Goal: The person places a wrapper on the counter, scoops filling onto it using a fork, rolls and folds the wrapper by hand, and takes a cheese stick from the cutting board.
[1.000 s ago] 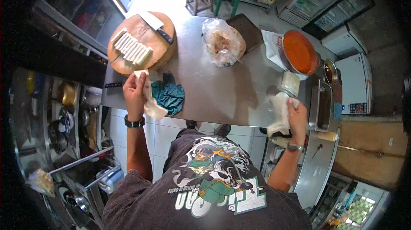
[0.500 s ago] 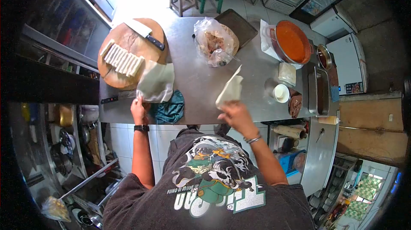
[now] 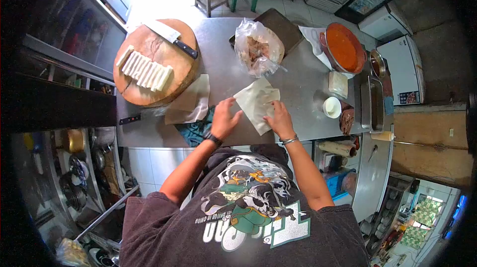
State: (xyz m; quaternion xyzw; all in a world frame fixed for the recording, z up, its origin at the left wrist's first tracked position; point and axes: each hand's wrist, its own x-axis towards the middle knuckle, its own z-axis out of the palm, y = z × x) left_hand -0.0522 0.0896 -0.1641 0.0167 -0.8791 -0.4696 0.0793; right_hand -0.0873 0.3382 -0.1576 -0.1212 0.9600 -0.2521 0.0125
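Observation:
A pale square wrapper sheet (image 3: 257, 99) lies turned cornerwise on the steel table before me. My left hand (image 3: 225, 119) is at the sheet's left side, its thumb and fingers apart. On the opposite side, my right hand (image 3: 281, 119) touches the right edge with fingers and thumb spread. More pale wrappers (image 3: 196, 102) lie to the left, partly over a dark teal cloth (image 3: 194, 133). Beyond the sheet sits a clear plastic bag (image 3: 258, 51) of brownish filling.
A round chopping board (image 3: 154, 61) carries white strips (image 3: 145, 71) and a cleaver (image 3: 171, 38). At right stand a pot of orange-red sauce (image 3: 344, 48), a wrapped pale block (image 3: 338, 84), a white cup (image 3: 332, 107) and a metal tray (image 3: 372, 103). A knife handle (image 3: 130, 119) shows at left.
The single sheet, earlier lifted in my right hand, now lies flat on the table. My left hand has left the other wrappers and moved right to this sheet.

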